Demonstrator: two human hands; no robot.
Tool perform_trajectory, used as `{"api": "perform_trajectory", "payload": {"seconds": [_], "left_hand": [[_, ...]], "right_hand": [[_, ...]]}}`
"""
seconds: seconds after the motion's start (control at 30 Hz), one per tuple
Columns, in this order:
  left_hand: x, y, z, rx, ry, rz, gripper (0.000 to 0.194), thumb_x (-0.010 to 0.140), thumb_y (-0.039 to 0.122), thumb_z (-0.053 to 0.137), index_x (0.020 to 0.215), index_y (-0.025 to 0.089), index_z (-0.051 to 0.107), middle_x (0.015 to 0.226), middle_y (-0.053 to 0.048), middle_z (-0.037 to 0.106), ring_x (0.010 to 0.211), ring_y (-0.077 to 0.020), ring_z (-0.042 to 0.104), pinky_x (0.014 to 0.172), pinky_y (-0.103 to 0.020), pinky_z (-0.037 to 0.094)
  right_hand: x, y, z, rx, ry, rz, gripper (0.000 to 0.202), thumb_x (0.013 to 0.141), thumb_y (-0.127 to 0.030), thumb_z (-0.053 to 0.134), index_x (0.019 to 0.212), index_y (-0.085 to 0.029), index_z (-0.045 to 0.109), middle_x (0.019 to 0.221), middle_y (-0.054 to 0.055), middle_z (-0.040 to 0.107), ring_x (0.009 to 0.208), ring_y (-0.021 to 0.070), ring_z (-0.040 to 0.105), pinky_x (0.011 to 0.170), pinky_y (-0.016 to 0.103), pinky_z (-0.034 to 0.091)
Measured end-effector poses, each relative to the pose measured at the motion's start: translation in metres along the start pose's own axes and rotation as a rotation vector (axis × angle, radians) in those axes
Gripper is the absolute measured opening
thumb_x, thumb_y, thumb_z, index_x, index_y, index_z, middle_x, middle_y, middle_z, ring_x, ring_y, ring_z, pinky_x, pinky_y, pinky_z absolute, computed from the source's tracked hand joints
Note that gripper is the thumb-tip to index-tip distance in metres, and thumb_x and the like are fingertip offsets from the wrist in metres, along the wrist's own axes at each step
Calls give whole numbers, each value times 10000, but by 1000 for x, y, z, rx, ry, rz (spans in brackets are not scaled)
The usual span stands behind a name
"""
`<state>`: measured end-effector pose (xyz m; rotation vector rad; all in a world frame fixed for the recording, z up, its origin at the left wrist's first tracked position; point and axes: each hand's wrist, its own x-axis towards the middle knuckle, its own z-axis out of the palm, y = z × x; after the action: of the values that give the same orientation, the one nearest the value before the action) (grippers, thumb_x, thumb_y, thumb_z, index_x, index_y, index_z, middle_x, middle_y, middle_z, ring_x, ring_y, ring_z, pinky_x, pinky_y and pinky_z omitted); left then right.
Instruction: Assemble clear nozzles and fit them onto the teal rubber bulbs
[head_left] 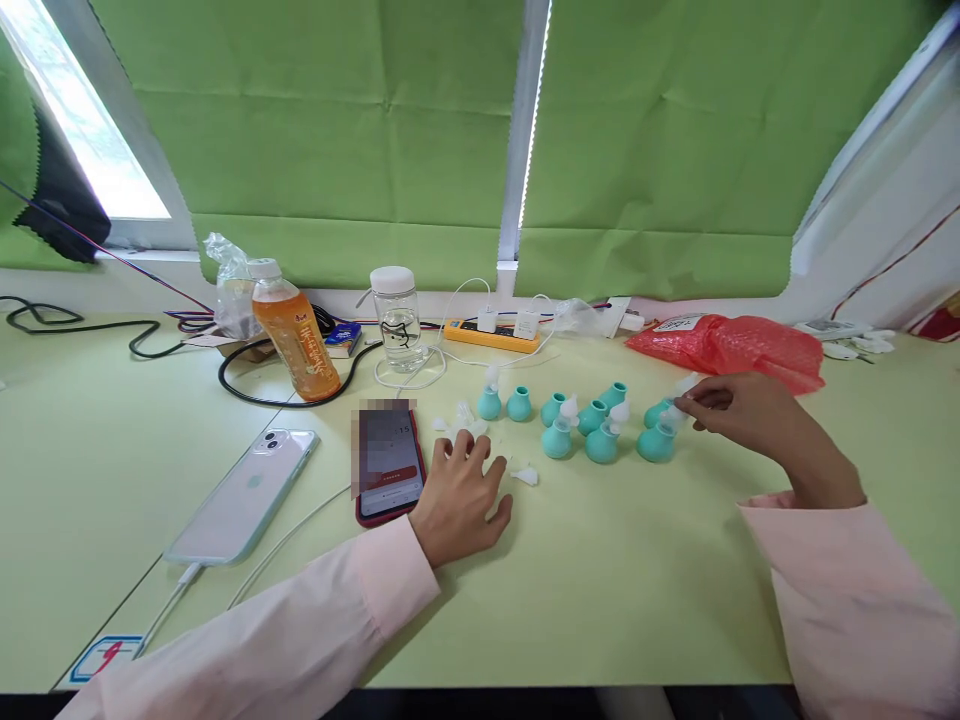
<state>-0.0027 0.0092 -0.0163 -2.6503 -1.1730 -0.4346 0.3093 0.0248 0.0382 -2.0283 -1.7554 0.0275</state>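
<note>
- Head view: a person's left hand (459, 505) hangs palm down over a light green table (637, 600), fingers spread and slightly curled beside a small pile of loose nozzles (463, 422).
- Across the spread, the right hand (757, 415) appears to pinch a translucent nozzle (686, 384) between thumb and fingertips at the right end of the bulbs; so small a part seems to suit a fingertip hold. How firmly it is gripped, one cannot tell.
- Between the hands, teal bulbs (557, 440) stand in a loose cluster, mouths upward, a stance that likely keeps the openings within easy reach. Several carry nozzles; others show open necks.
- One stray nozzle (527, 477) lies on its side, just beside the left thumb.
- A red-cased phone (390, 465) lies flat beside the left hand, narrowing the room there; a pale phone (244, 505) rests farther out.
- Along the back, a drink bottle (298, 345), a lidded jar (397, 325) and a yellow power strip (491, 338) mark the rear limit, while a red bubble-wrap bag (739, 352) sits close behind the right hand.
- Toward the near edge, broad tabletop gives both forearms room; the bulbs stand well back from it, making a fall seem unlikely.
</note>
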Motion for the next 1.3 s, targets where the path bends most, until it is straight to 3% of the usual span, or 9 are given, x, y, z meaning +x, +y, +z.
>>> {"api": "perform_trajectory", "payload": {"seconds": [0.2, 0.33, 0.5, 0.57, 0.67, 0.73, 0.87, 1.1, 1.3], "left_hand": [[6, -7, 7, 26, -18, 9, 335, 818, 268, 354, 1129, 185, 449, 1098, -99, 481, 984, -276, 397, 740, -415, 345], [8, -7, 24, 59, -35, 119, 417, 831, 191, 316, 1247, 175, 297, 1293, -75, 358, 1161, -276, 285, 873, -480, 272], [8, -3, 33, 51, -87, 204, 429, 809, 195, 356, 1231, 124, 315, 1270, -122, 389, 1183, -280, 286, 898, -535, 250], [11, -1, 33, 38, -108, 223, 426, 762, 136, 411, 1183, 83, 370, 1215, -158, 435, 1118, -272, 377, 898, -526, 270], [15, 1, 32, -1, -148, 239, 258, 745, 55, 416, 977, 64, 527, 1003, -145, 569, 968, -231, 501, 862, -420, 365], [17, 1, 33, -14, -161, 246, 217, 752, 22, 398, 888, 64, 560, 908, -133, 598, 914, -217, 529, 803, -356, 416], [17, -1, 35, -13, -166, 217, 219, 759, 3, 385, 833, 65, 582, 865, -136, 603, 864, -230, 546, 698, -335, 459], [14, -3, 33, -56, -174, 146, 205, 756, 8, 403, 786, 77, 593, 807, -113, 599, 807, -224, 564, 644, -313, 472], [12, -4, 35, -175, -141, 87, 232, 733, -1, 417, 853, 90, 594, 793, -96, 611, 767, -207, 583, 630, -293, 479]], "right_hand": [[-4, 3, -4, -126, 96, 34, 319, 615, -452, 566, 744, -168, 633, 664, 64, 663, 674, 233, 587, 542, 321, 408], [-10, -14, -8, -192, 305, 29, 301, 629, -444, 571, 746, -173, 630, 649, 63, 664, 685, 252, 594, 523, 327, 415], [-31, -56, 18, -47, 673, -566, 115, 717, -246, 552, 794, -178, 605, 765, 61, 668, 738, 177, 607, 685, 289, 456], [-43, -77, 38, 37, 566, -820, 129, 742, -157, 522, 848, -188, 588, 839, 57, 658, 800, 163, 594, 744, 285, 450], [-51, -107, 67, 113, 196, -995, 210, 797, -131, 426, 940, -185, 569, 987, 82, 607, 926, 178, 546, 780, 312, 444], [-45, -123, 84, 163, 7, -993, 231, 814, -135, 387, 958, -164, 567, 1047, 99, 573, 976, 188, 514, 791, 320, 437], [-15, -143, 111, 175, -251, -790, 243, 783, -142, 436, 996, -139, 554, 1013, 98, 580, 975, 194, 506, 847, 337, 391], [10, -147, 140, 148, -313, -720, 263, 643, -121, 569, 904, -141, 597, 831, 76, 612, 836, 209, 535, 708, 297, 413], [0, -149, 116, 186, -216, -662, 201, 709, -147, 507, 881, -110, 604, 739, 90, 613, 687, 195, 550, 673, 332, 406]]}}
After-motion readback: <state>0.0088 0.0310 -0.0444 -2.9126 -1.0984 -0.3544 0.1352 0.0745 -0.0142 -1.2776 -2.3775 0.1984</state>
